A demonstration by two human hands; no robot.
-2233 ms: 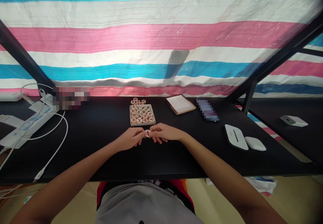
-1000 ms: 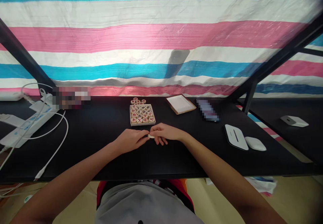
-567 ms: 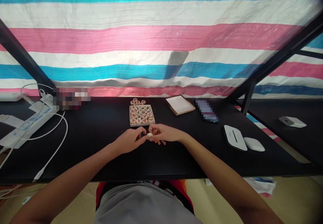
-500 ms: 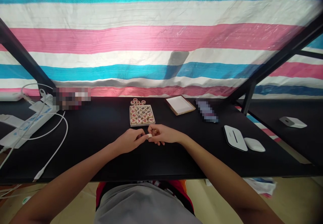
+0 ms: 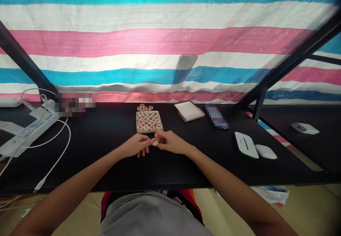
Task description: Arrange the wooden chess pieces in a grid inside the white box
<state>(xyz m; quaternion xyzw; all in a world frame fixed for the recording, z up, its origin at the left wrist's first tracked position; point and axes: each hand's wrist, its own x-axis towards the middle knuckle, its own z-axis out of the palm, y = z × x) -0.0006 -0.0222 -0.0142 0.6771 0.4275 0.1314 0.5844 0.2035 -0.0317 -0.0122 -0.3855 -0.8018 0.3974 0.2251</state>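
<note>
Between my two hands is a round white Chinese chess piece (image 5: 154, 142) with a red character on its upturned face. The fingertips of my left hand (image 5: 137, 145) pinch its left side, and those of my right hand (image 5: 170, 142) grip its right side. Just beyond my fingers lies a square, shallow box (image 5: 149, 132) filled with rows of similar pieces marked in red or black. Several loose red-marked chess pieces (image 5: 145, 107) are clustered behind the box.
A box lid (image 5: 189, 111) lies face-up right of the pieces, beside a blurred-out phone-like object (image 5: 216, 116). Further right are a white flat device (image 5: 246, 145) and a white mouse (image 5: 266, 151). A power strip (image 5: 30, 133) with white cables occupies the left. Striped sheeting (image 5: 160, 40) hangs behind.
The chess piece has turned between my fingers, so its red-marked face now shows. My left hand's lower fingers have come into view, and both hands have shifted slightly left.
</note>
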